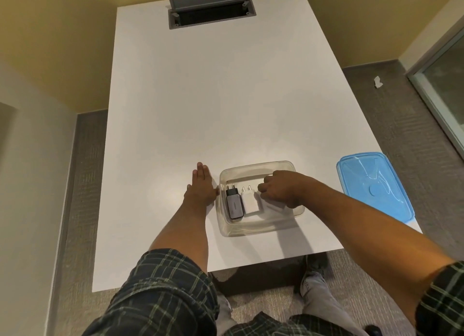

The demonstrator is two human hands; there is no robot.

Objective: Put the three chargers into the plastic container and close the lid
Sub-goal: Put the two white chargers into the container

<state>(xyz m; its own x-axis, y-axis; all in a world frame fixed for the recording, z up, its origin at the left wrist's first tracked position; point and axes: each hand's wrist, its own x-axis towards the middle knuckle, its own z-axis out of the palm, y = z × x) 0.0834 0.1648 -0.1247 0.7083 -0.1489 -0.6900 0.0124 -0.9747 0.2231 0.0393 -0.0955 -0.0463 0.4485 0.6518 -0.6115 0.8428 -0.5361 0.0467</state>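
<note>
- Clear plastic container (261, 231) sits open near the front edge of the white counter (226, 97); everything else is placed from it.
- Inside it, against its left wall, lies a dark grey charger (234, 205), flat, its two pins pointing toward the container's far wall.
- Just to the right of that, touching or nearly touching it, lies a white charger (249, 201), also flat with its pins toward the far wall.
- The right hand (282, 189) is down in the right half of the container, fingers curled, knuckles up. Its fingertips are just beside the white charger. Something pale shows under the palm, but the hand covers it and I cannot tell what it is or whether the hand is gripping it.
- The left hand (200, 185) lies flat on the counter just outside the container's left wall, fingers straight and together, holding nothing; its thumb side is at or very near the rim.
- The blue lid (374, 187) lies well off to the right of the container, at the counter's right edge, with part of it reaching past that edge.
- Far beyond the container, at the counter's far end, a grey cable hatch (211, 9) stands with its flap raised.
- Both forearms are bare below rolled dark plaid sleeves (163, 293).
</note>
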